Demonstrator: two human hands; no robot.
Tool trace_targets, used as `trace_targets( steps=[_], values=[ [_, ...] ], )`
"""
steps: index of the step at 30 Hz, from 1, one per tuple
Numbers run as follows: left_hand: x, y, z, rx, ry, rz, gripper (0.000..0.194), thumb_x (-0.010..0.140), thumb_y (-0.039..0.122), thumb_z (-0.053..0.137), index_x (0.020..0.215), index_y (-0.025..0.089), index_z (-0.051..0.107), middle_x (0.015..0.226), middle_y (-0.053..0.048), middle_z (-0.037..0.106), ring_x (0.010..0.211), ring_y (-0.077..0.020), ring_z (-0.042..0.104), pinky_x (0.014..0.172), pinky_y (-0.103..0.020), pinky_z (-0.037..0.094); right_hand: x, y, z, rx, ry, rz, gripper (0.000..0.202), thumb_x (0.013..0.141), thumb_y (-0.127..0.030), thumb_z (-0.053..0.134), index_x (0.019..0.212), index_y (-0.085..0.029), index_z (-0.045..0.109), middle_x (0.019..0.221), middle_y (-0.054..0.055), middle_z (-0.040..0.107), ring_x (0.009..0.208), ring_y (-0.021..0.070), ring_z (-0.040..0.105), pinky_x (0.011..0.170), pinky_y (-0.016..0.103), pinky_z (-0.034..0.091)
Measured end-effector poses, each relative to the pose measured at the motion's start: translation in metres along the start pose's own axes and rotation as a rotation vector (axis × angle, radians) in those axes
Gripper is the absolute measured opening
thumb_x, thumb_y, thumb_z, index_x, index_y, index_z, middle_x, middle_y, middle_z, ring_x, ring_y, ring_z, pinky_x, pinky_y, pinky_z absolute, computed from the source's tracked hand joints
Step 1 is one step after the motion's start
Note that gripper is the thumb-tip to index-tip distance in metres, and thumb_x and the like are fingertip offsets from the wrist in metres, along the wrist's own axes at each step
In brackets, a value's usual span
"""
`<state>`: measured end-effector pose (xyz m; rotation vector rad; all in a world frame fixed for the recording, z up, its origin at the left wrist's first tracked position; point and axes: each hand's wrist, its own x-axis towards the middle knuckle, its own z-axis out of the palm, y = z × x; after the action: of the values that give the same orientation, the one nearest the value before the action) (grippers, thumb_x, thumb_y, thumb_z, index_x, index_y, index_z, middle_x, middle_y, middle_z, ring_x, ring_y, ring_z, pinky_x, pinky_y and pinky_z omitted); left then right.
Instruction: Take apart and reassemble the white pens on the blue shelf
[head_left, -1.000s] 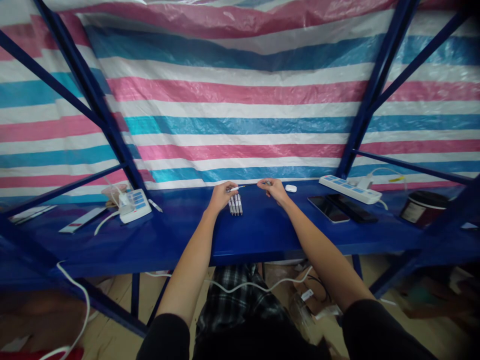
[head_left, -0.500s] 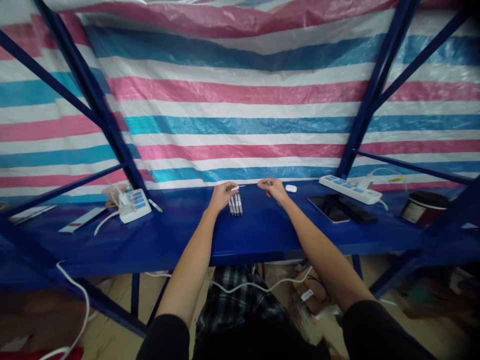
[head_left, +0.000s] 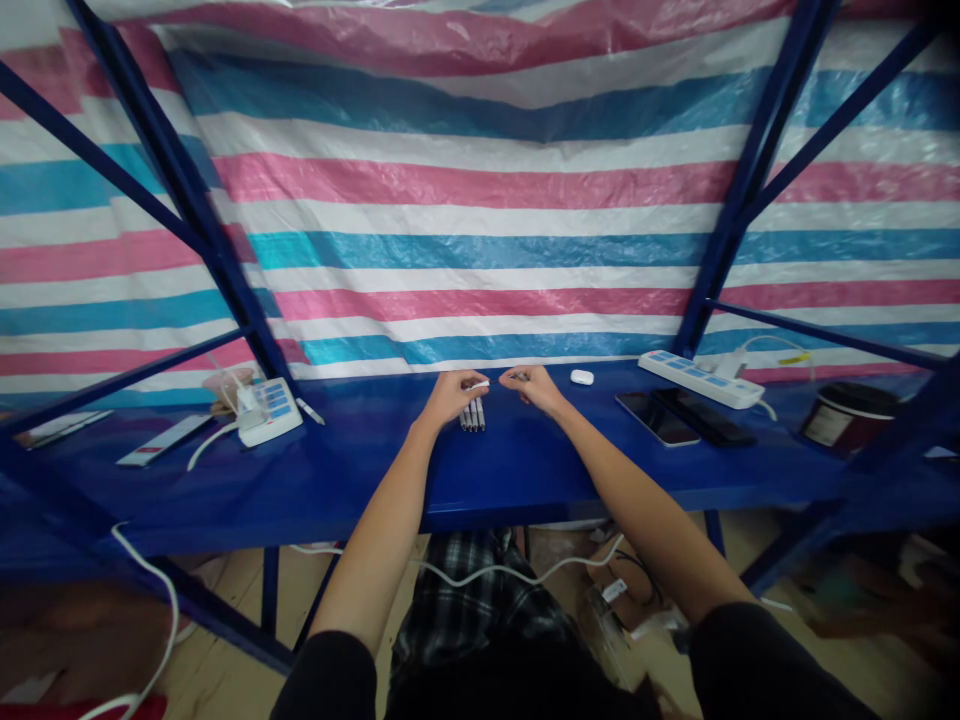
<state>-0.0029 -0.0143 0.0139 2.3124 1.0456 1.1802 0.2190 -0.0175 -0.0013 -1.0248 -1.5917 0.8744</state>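
Observation:
My left hand (head_left: 452,396) pinches a small white pen-like piece (head_left: 480,384) that points toward the right. Close beside it, my right hand (head_left: 531,386) has its fingers closed around a small thin item too small to make out. A narrow gap separates the two hands. Several white and grey pens (head_left: 473,414) lie side by side on the blue table (head_left: 517,470), just below my left hand, which hides their upper ends.
A white case (head_left: 582,377) lies right of my hands. Farther right are two dark phones (head_left: 657,418), a power strip (head_left: 701,379) and a dark tub (head_left: 848,418). At left are another power strip (head_left: 271,410), a single pen (head_left: 310,411) and a flat box (head_left: 164,441).
Both hands have moved toward each other and slightly down. The gap between them has narrowed, and the white piece has shifted right with my left hand.

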Motion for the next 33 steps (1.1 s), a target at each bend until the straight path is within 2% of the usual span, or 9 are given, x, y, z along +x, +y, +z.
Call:
trace_targets(
  steps=[4, 8, 13, 15, 18, 20, 21, 33],
  values=[
    [0.0, 0.004, 0.001, 0.015, -0.006, 0.024, 0.023, 0.082, 0.032, 0.076, 0.099, 0.017, 0.08, 0.091, -0.006, 0.079, 0.08, -0.019, 0.068, 0.079, -0.03, 0.052, -0.001, 0.0, 0.002, -0.01, 0.016, 0.022, 0.04, 0.072, -0.053, 0.078, 0.084, -0.015, 0.073, 0.042, -0.005, 0.044, 0.038, 0.011, 0.039, 0.039, 0.024, 0.028],
    [0.001, -0.001, 0.002, 0.045, -0.005, 0.021, 0.021, 0.082, 0.031, 0.075, 0.098, 0.019, 0.08, 0.092, -0.005, 0.079, 0.083, -0.0199, 0.069, 0.081, -0.031, 0.052, 0.003, 0.004, 0.003, 0.018, -0.012, 0.04, 0.039, 0.076, -0.052, 0.076, 0.089, -0.016, 0.07, 0.046, -0.005, 0.045, 0.039, 0.0106, 0.039, 0.038, 0.024, 0.029],
    [0.002, -0.014, 0.001, 0.036, 0.048, -0.004, 0.021, 0.083, 0.032, 0.073, 0.098, 0.019, 0.08, 0.099, -0.006, 0.079, 0.091, -0.0221, 0.071, 0.086, -0.033, 0.053, 0.012, 0.012, -0.008, 0.236, 0.126, 0.096, 0.028, 0.089, -0.046, 0.058, 0.1, -0.02, 0.062, 0.062, -0.005, 0.05, 0.04, 0.0086, 0.035, 0.038, 0.022, 0.029],
    [0.003, -0.017, 0.001, 0.046, 0.054, -0.008, 0.021, 0.084, 0.032, 0.073, 0.098, 0.019, 0.08, 0.099, -0.006, 0.079, 0.091, -0.0227, 0.071, 0.087, -0.033, 0.053, 0.014, 0.015, -0.016, 0.136, 0.142, 0.051, 0.024, 0.087, -0.041, 0.06, 0.095, -0.019, 0.066, 0.069, -0.001, 0.059, 0.045, 0.01, 0.042, 0.042, 0.024, 0.035],
    [0.003, -0.019, 0.0, 0.077, 0.049, -0.006, 0.02, 0.084, 0.031, 0.072, 0.098, 0.019, 0.08, 0.1, -0.007, 0.079, 0.092, -0.0233, 0.072, 0.088, -0.034, 0.053, 0.014, 0.019, -0.023, -0.098, 0.121, -0.105, 0.018, 0.079, -0.031, 0.069, 0.091, -0.019, 0.074, 0.086, 0.005, 0.073, 0.071, 0.0181, 0.064, 0.068, 0.031, 0.052],
    [0.003, -0.019, 0.0, 0.09, 0.046, 0.002, 0.02, 0.084, 0.031, 0.072, 0.098, 0.019, 0.08, 0.1, -0.007, 0.079, 0.093, -0.0234, 0.072, 0.088, -0.034, 0.053, 0.014, 0.021, -0.023, -0.195, 0.115, -0.181, 0.018, 0.076, -0.026, 0.072, 0.091, -0.019, 0.077, 0.094, 0.007, 0.076, 0.088, 0.0227, 0.069, 0.085, 0.035, 0.052],
    [0.003, -0.018, 0.0, 0.094, 0.042, 0.005, 0.02, 0.084, 0.031, 0.072, 0.098, 0.019, 0.08, 0.1, -0.007, 0.079, 0.093, -0.0234, 0.072, 0.088, -0.034, 0.053, 0.013, 0.022, -0.022, -0.22, 0.114, -0.195, 0.019, 0.075, -0.025, 0.073, 0.092, -0.019, 0.077, 0.095, 0.008, 0.077, 0.091, 0.0237, 0.069, 0.088, 0.036, 0.051],
    [0.003, -0.017, 0.001, 0.098, 0.008, 0.004, 0.02, 0.084, 0.029, 0.072, 0.1, 0.02, 0.08, 0.103, -0.007, 0.079, 0.098, -0.0243, 0.072, 0.092, -0.036, 0.053, 0.009, 0.018, -0.021, -0.225, 0.066, -0.203, 0.018, 0.073, -0.024, 0.076, 0.091, -0.019, 0.074, 0.093, 0.006, 0.077, 0.085, 0.0212, 0.07, 0.084, 0.035, 0.052]
  ],
)
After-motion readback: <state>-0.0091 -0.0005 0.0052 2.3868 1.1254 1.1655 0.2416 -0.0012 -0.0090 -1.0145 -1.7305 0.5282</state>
